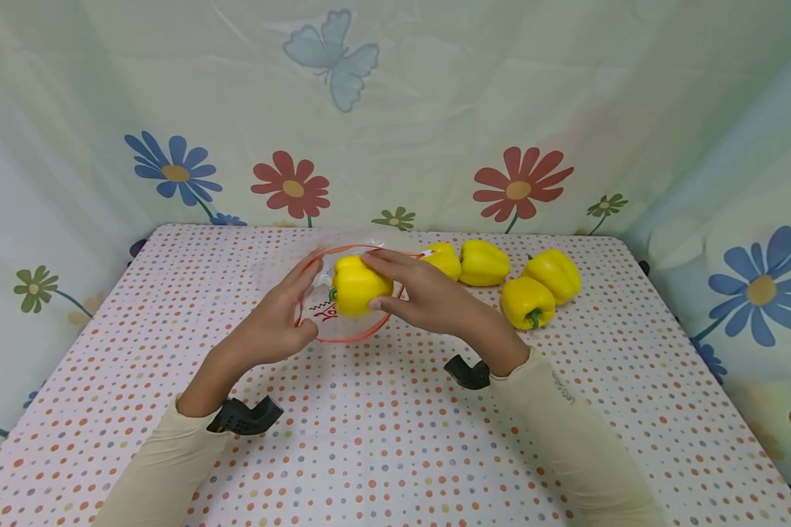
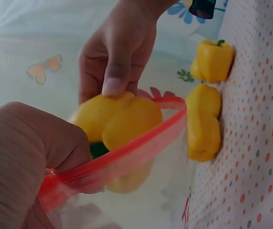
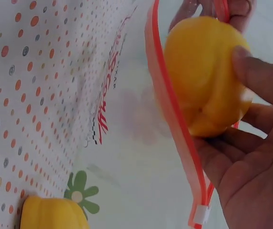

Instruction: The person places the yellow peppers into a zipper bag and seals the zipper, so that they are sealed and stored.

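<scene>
My right hand [image 1: 422,289] grips a yellow bell pepper [image 1: 359,285] between thumb and fingers, at the mouth of a clear zip bag [image 3: 126,143] with a red rim. The pepper is partly inside the opening, its green stem toward the left hand. My left hand [image 1: 277,311] holds the bag's rim on the left side, thumb and fingers curled over the red edge in the left wrist view. The mouth is spread into a wide loop. A white slider [image 3: 201,214] sits at one end of the rim. Red lettering shows through the plastic.
Right of the bag, several more yellow peppers lie on the dotted tablecloth [image 1: 369,439]: one partly behind my right hand, one beside it [image 1: 484,262], and two touching farther right, the front one [image 1: 529,302] stem forward. A flowered curtain [image 1: 422,110] hangs behind the table.
</scene>
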{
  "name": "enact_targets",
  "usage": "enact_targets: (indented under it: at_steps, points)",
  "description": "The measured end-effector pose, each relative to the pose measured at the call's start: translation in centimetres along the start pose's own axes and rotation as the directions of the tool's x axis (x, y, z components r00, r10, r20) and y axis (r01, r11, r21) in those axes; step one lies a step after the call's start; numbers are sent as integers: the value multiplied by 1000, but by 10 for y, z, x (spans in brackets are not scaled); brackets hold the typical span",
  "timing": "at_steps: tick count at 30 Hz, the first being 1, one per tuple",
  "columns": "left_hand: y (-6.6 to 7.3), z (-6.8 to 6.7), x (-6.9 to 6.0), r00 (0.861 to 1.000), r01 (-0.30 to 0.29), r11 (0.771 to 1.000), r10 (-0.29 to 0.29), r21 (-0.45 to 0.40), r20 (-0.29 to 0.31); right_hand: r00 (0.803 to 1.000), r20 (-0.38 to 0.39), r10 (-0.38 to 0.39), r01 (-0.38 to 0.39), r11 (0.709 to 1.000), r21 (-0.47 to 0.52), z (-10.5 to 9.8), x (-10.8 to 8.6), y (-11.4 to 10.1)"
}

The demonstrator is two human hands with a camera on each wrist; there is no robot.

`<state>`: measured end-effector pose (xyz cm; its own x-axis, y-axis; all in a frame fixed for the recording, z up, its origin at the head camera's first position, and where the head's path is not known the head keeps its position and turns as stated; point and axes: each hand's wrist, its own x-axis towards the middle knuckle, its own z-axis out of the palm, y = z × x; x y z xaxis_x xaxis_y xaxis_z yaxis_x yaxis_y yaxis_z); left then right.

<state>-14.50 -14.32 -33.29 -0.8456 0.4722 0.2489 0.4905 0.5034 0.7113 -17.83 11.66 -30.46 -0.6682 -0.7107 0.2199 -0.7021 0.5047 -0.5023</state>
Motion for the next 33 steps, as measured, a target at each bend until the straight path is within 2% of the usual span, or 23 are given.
enact_targets:
  at_steps: [6, 12, 21, 27, 33]
  points:
    - [1, 0, 0, 1000, -9, 1000, 9, -5, 10, 995, 8, 99, -99, 993, -59, 10, 10, -2]
    - [2, 0, 0, 1000, 7, 1000, -6, -8, 22, 978, 40, 204, -198, 972, -125, 21, 15, -3]
    - [2, 1, 0, 1000, -7, 1000, 7, 24, 21, 951, -15, 307, -307, 945, -112, 32, 16, -1]
    - [2, 1, -1, 1000, -20, 999, 20, 26, 12, 942, -36, 334, -336, 937, -94, 34, 17, 1]
    - [2, -1, -1, 999, -38, 999, 39, 21, -25, 949, -102, 299, -306, 949, -69, 33, 16, 2]
